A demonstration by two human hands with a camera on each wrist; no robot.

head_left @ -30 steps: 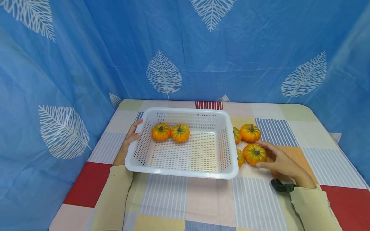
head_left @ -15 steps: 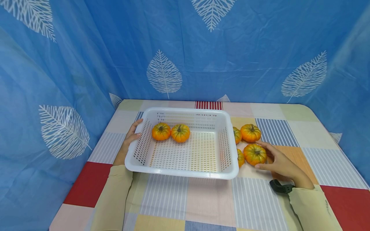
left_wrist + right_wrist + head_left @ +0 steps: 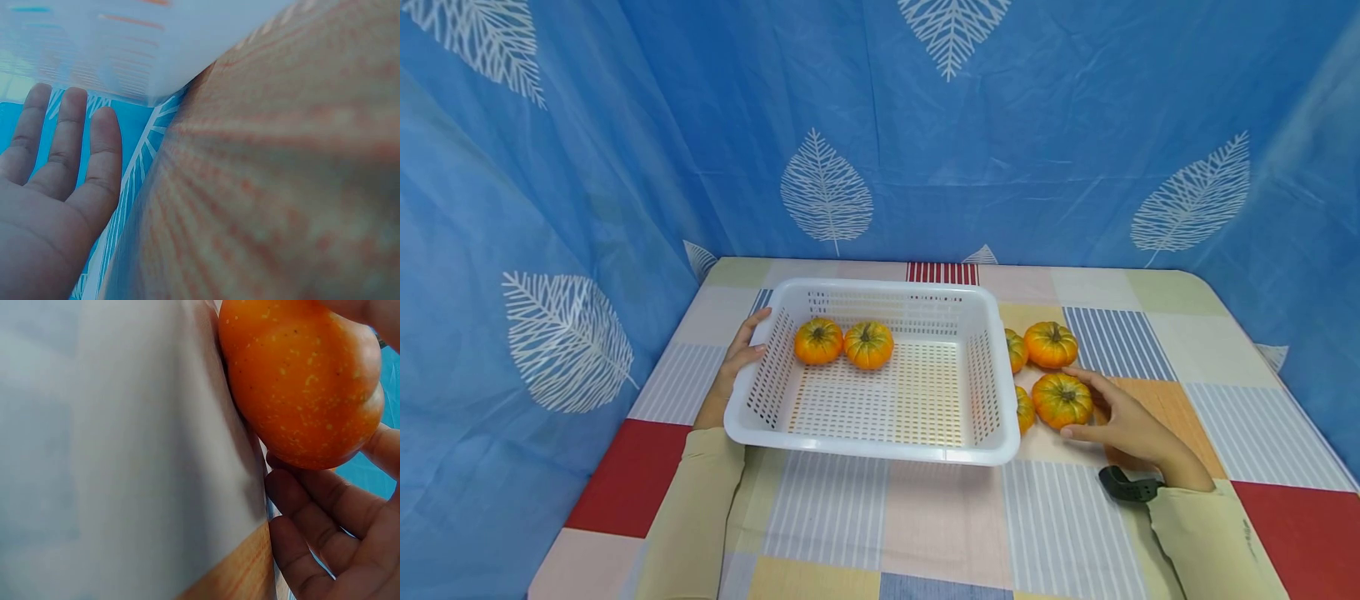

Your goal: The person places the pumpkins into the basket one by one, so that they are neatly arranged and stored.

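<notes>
A white perforated plastic basket (image 3: 880, 452) stands on the table with two small orange-and-green pumpkins (image 3: 868, 346) inside, towards its back left. Against the basket's left rim my left hand (image 3: 730, 373) rests with thumb and a finger. The left wrist view shows other fingers (image 3: 72, 134) nearly straight beside the basket wall. On the right, my right hand (image 3: 1120, 421) holds a pumpkin (image 3: 1062, 401) that rests on the cloth, thumb on its near side and fingers round its far side. In the right wrist view this pumpkin (image 3: 303, 387) lies between thumb and fingers.
Behind the held pumpkin sits another pumpkin (image 3: 1051, 345). Two more, an upper one (image 3: 1016, 351) and a lower one (image 3: 1024, 410), are partly hidden by the basket's right rim. A patchwork cloth (image 3: 947, 525) covers the table, and blue leaf-patterned curtains (image 3: 1037, 125) surround it.
The right hand and wrist have shifted very slightly left around the pumpkin. The basket, pumpkins and left hand look the same.
</notes>
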